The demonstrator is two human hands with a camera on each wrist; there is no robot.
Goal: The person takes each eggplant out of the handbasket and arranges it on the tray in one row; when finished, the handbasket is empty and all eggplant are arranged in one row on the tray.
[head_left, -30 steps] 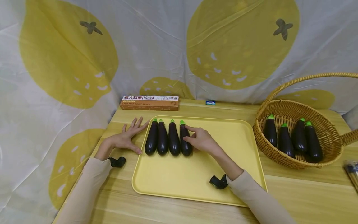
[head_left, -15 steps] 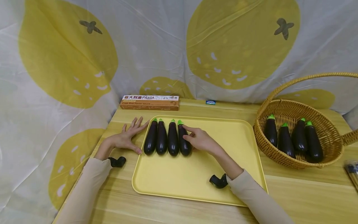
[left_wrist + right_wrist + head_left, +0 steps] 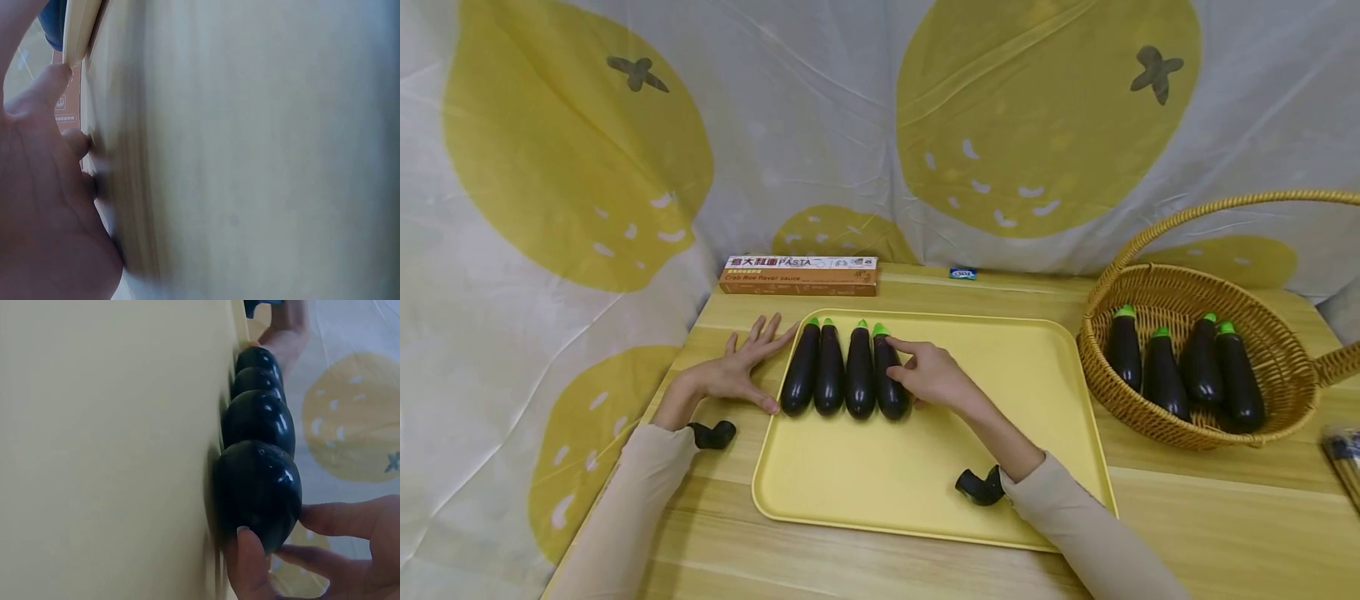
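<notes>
Eggplants (image 3: 859,379), four in a row, lie on the yellow tray (image 3: 917,475) in mid-frame. The right hand (image 3: 931,375) pinches the rightmost eggplant (image 3: 888,387); the left hand (image 3: 732,372) is spread at the tray's left edge.

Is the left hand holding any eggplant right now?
No, the left hand is spread out at the edge of the tray.
</notes>
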